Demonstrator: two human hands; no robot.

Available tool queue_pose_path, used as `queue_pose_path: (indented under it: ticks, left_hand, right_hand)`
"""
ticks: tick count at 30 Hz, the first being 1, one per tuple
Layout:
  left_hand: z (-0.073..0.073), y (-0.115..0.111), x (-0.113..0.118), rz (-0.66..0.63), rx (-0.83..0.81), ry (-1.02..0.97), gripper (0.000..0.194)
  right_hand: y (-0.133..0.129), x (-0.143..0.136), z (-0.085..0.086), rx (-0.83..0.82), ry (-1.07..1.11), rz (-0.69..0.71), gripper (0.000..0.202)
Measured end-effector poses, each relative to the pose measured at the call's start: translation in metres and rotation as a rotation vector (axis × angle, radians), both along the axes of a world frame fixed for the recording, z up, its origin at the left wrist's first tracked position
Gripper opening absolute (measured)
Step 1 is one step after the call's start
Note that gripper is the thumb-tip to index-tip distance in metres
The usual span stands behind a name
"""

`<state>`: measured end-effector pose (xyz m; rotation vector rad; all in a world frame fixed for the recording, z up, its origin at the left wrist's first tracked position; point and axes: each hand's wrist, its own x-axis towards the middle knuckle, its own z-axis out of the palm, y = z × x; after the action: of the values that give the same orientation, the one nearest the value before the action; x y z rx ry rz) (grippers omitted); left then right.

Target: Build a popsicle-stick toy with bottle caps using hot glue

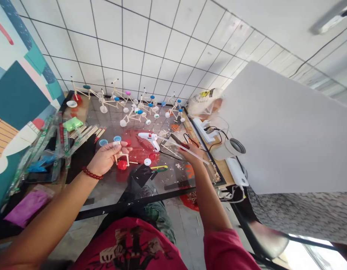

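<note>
Nearest you, at the left, a purple packet (28,206) lies closed up, its contents hidden. Below the black table rim (173,194), a red container (187,202) has thin sticks in it. Your left hand (104,155) is above the tabletop, thumb and fingers pinching the stick model (116,144) near its white upper part; its red cap (122,165) hangs below, and one stick runs sideways, pointing right. A white disc (147,162) and a yellow-green cutter (162,168) lie close by. Your right hand (190,153) reaches a dark tool (179,141), fingers curled; you cannot tell how tightly. Beside it, the white glue gun (151,139) points its nozzle left, its long glue stick (197,156) slanting back towards the right. Clear sleeves (61,138) on the left bear green print too small to read. Beyond, more stick models (139,112) stand along the wall, left of a clear bag (204,103) with an unreadable yellow mark.
</note>
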<state>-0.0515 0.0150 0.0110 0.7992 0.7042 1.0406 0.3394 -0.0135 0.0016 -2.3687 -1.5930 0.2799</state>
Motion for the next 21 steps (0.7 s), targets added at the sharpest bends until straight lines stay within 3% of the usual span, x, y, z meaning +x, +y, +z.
queue_pose_path:
  ticks: [3, 7, 12, 14, 17, 19, 21]
  left_hand:
    - [0.001, -0.007, 0.001, 0.036, -0.029, 0.068, 0.032]
    - [0.005, -0.016, 0.0, 0.052, -0.06, 0.136, 0.033]
    - [0.009, -0.022, 0.001, 0.016, -0.056, 0.12, 0.031]
    - [0.008, -0.023, 0.002, 0.024, -0.054, 0.094, 0.03]
    - [0.007, -0.024, 0.004, 0.051, -0.042, 0.05, 0.028]
    - [0.007, -0.024, 0.004, 0.072, -0.04, 0.051, 0.027]
    - [0.009, -0.024, 0.004, 0.081, -0.052, 0.061, 0.027]
  right_hand:
    - [0.013, -0.006, -0.01, -0.045, -0.061, -0.032, 0.056]
    - [0.014, -0.007, -0.021, 0.068, -0.094, 0.043, 0.055]
    - [-0.03, -0.019, -0.013, 0.192, -0.322, 0.139, 0.041]
    - [-0.059, -0.037, -0.004, 0.214, -0.35, 0.118, 0.034]
    - [-0.092, -0.081, 0.01, 0.361, -0.205, 0.121, 0.027]
    - [-0.095, -0.116, 0.019, 0.498, 0.013, 0.297, 0.019]
    - [-0.081, -0.15, 0.027, 0.536, 0.249, 0.463, 0.013]
